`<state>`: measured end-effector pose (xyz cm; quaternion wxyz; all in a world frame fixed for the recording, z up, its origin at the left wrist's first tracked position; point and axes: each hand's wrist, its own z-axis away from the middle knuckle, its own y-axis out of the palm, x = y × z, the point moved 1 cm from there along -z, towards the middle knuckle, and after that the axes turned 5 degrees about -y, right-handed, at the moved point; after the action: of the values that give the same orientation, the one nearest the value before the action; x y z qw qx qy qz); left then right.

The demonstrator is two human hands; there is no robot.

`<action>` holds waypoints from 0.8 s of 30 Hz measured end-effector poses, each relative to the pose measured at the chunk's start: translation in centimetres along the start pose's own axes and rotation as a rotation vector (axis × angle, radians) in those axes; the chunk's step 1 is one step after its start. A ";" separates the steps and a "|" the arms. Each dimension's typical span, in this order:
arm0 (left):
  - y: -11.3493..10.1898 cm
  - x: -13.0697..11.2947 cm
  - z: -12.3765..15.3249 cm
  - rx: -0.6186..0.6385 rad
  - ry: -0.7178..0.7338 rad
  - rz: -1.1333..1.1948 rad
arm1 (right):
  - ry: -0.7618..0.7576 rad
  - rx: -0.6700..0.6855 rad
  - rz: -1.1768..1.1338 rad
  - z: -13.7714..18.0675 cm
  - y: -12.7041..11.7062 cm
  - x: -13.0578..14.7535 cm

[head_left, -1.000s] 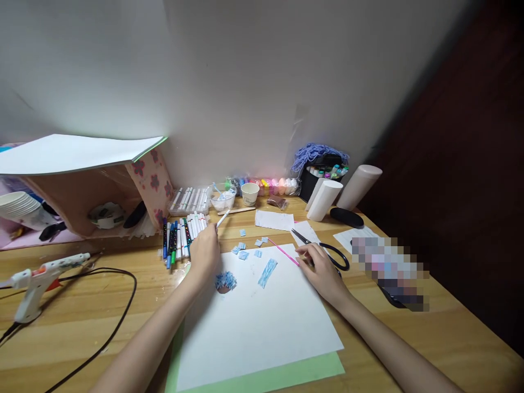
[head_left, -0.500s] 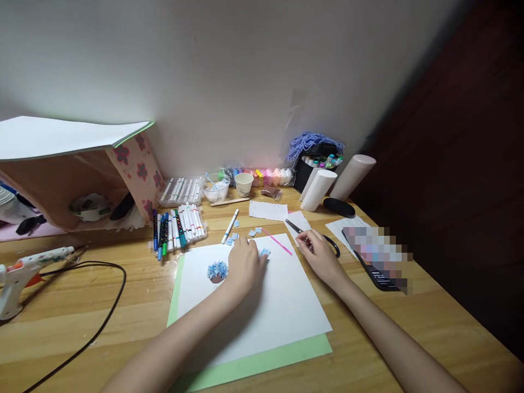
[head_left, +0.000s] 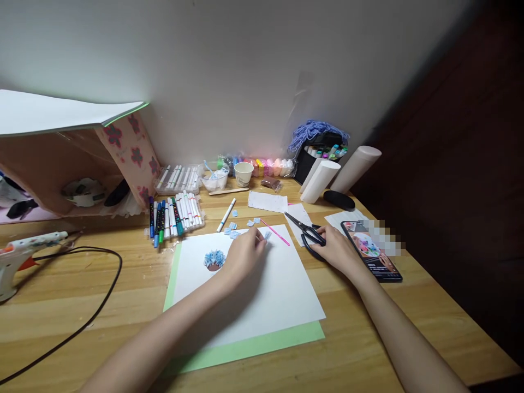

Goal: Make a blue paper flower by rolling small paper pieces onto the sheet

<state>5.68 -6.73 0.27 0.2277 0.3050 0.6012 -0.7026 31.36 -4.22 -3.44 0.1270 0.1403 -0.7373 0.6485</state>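
My left hand [head_left: 245, 251] is over the white sheet [head_left: 262, 300], its thumb and fingers pinching a small blue-patterned paper piece [head_left: 267, 237]. To its left, a brown shape topped with a fluffy cluster of blue paper bits [head_left: 214, 260] lies on the sheet. My right hand [head_left: 338, 250] is closed at the handles of the black scissors [head_left: 308, 231], whose blades point to the far left over a white paper strip. Several small blue paper squares [head_left: 233, 225] are scattered beyond the sheet's far edge, near a thin pink stick [head_left: 275, 232].
A green sheet [head_left: 245, 349] lies under the white one. Markers [head_left: 176, 218], a paper cup [head_left: 243, 174] and a plastic bowl [head_left: 214, 178] stand at the back. A phone [head_left: 374, 254] lies at the right. At the left are a glue gun [head_left: 24, 254] and its cable.
My right hand has shifted from the middle of the scissors to their handles. My left hand now has the blue piece raised in a pinch. The camera view has tilted slightly.
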 end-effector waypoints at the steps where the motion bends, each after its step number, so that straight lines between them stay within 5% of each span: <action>1: -0.4 -0.1 -0.2 0.020 -0.004 0.083 | 0.001 -0.030 -0.056 0.0 -0.4 0.4; 4: -1.4 -0.4 -0.5 0.058 -0.015 0.313 | 0.051 -0.080 -0.448 0.6 -1.3 2.3; 7: -1.7 -0.7 -0.5 0.069 0.002 0.466 | 0.128 0.086 -1.034 1.7 -0.8 5.2; 10: -1.4 -0.9 -0.1 0.095 0.035 0.485 | 0.110 0.144 -1.339 3.0 0.3 7.6; 17: -0.3 -1.1 0.6 0.147 0.130 0.365 | 0.210 0.039 -1.493 3.8 1.7 8.8; 24: 0.0 -1.5 0.4 0.235 0.076 0.386 | 0.177 -0.056 -1.486 3.7 1.3 8.7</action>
<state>6.67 -7.16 1.38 0.2981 0.4650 0.4536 -0.6993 22.77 -8.15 -1.86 0.5941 0.5452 -0.4518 0.3817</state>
